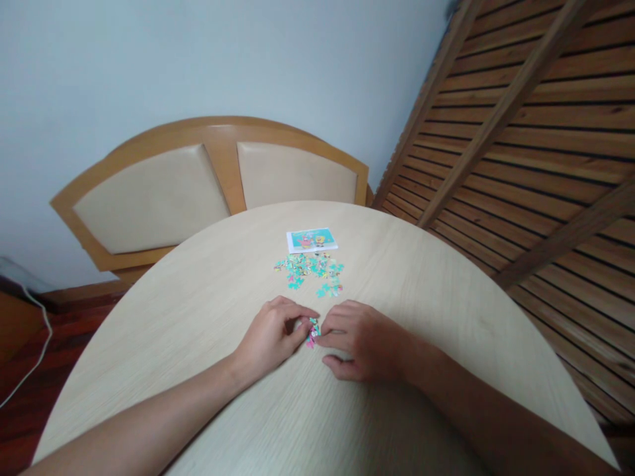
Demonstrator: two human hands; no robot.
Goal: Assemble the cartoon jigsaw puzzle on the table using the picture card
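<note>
A small cluster of jigsaw puzzle pieces (313,334), pink, teal and white, lies on the table between my hands. My left hand (275,330) curls in from the left, its thumb and index finger closed on the cluster's upper left edge. From the right, my right hand (360,337) has its bent fingertips against the cluster's right side, with the thumb lower and a little apart. The fingers partly cover the pieces, so how they are joined cannot be made out. Just beyond lies a loose pile of teal jigsaw pieces (300,266), with several more at its near right.
A picture card (312,240) with cartoon figures on teal lies behind the pile. Everything rests on a round pale wooden table (198,317). A padded wooden headboard-like panel (223,132) stands against the wall, and a slatted wooden screen (520,132) rises at right.
</note>
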